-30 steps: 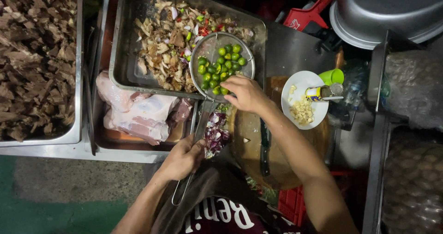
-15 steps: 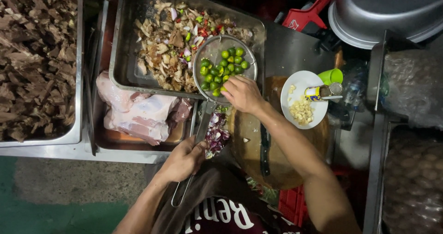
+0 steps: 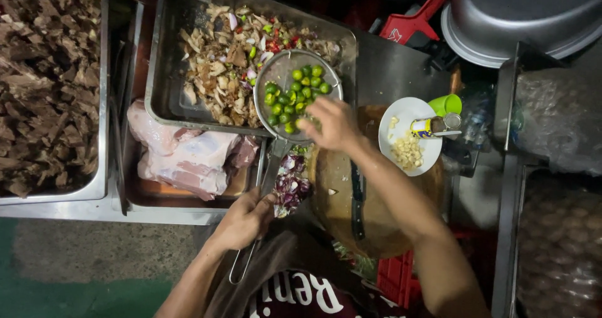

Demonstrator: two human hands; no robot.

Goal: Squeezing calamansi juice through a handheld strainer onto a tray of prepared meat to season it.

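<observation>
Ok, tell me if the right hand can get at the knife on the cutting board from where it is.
Probably yes. The right hand hovers at the strainer's rim, and the knife lies uncovered on the round wooden cutting board just below that forearm. Nothing covers its handle; the hand would only need to pull back.

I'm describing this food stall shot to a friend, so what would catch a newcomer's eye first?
Probably the wire strainer of small green limes at centre, held by its handle in the left hand while the right hand reaches its rim. Behind it sits a steel tray of chopped meat mix, with raw pink meat just left.
</observation>
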